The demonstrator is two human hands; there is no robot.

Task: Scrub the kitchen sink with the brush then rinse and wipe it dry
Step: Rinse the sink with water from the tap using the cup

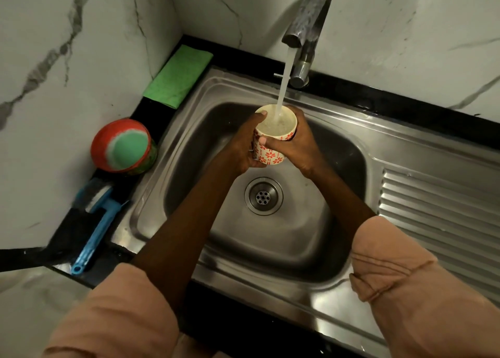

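Note:
Over the steel sink (273, 238), both hands hold a white cup with red flower print (273, 152) upright under the tap (308, 19). Water streams from the spout into the cup, which looks nearly full. My left hand (243, 146) grips its left side with the thumb on the rim. My right hand (297, 144) wraps around its right side. The blue-handled brush (100, 219) lies on the black counter left of the sink, bristles toward the wall. A folded green cloth (178, 75) rests at the back left corner.
A red tub with green soap paste (123, 146) sits on the counter between cloth and brush. The drain (263, 195) is open in the basin floor. A ribbed drainboard (438, 211) extends to the right. Marble walls close in behind and on the left.

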